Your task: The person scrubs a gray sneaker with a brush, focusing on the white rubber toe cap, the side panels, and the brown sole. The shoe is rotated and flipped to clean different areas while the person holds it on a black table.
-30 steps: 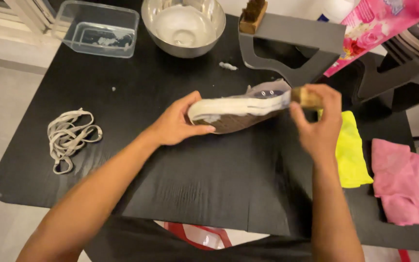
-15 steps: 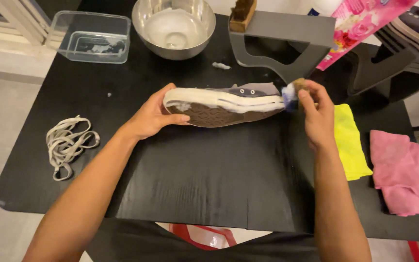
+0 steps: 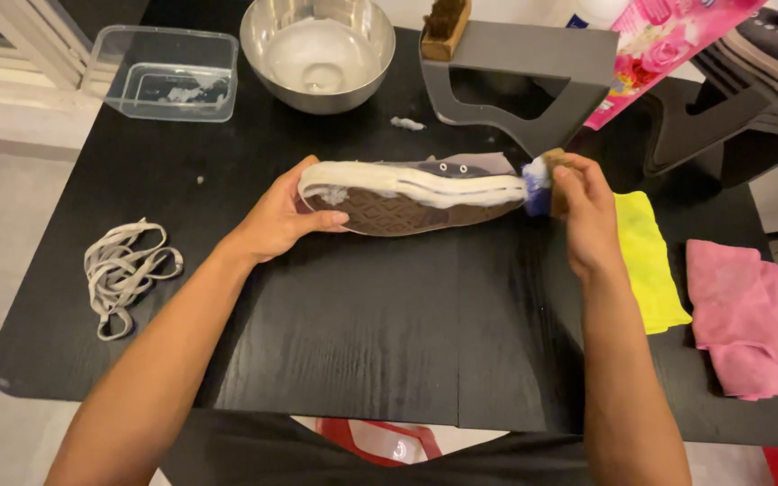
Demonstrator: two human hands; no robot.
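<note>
Shoe (image 3: 411, 200) got rolled sole-up since before; left hand (image 3: 285, 216) gripped toe end, right hand (image 3: 584, 205) pinched brush (image 3: 542, 180) against heel.

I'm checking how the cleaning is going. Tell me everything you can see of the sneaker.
The grey canvas sneaker with white rubber sidewall and brown patterned sole lies on its side on the black wooden table, sole toward the camera. Its metal eyelets show and are unlaced. White foam coats the sidewall. The left hand grips one end; the right hand presses a small brush against the other.
</note>
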